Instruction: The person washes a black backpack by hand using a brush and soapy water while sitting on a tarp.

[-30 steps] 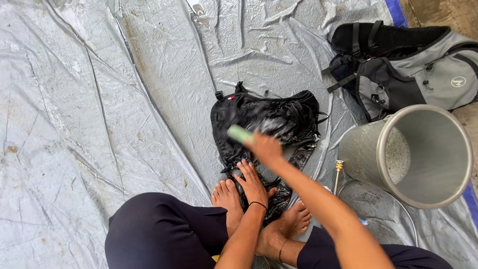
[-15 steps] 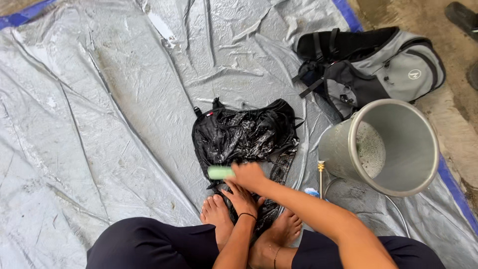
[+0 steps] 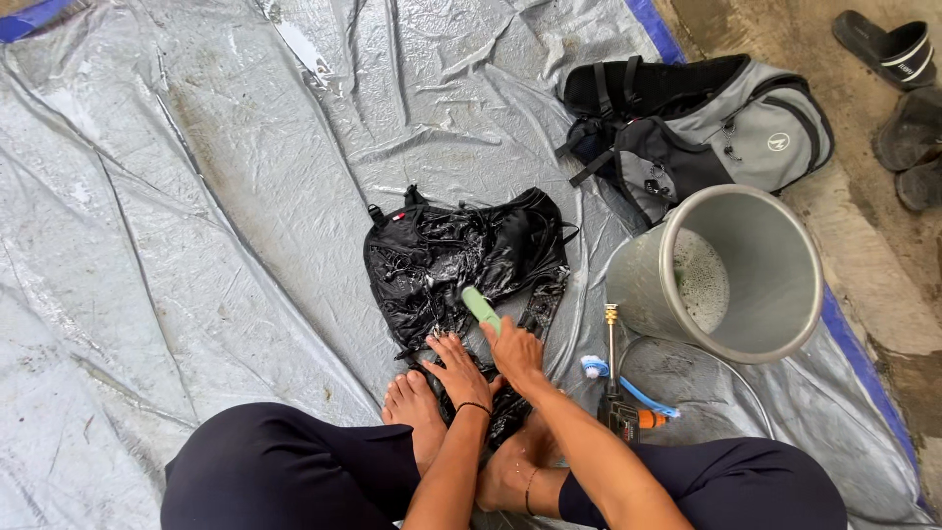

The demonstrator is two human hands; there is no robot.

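Observation:
A wet black backpack lies flat on a grey tarp just beyond my bare feet. My right hand grips a green brush whose head rests on the bag's lower part. My left hand presses flat on the bag's near edge, fingers spread, a dark band on its wrist. Both forearms reach out between my knees in dark trousers.
A grey bucket holding sudsy water stands tilted at the right. A spray nozzle with hose and a blue-and-white brush lie beside it. A grey-and-black backpack sits at the back right. Sandals rest on concrete beyond the tarp.
My right hand with the green brush has drawn back toward me along the bag, from its middle to its lower part. The view has tilted up and shifted left.

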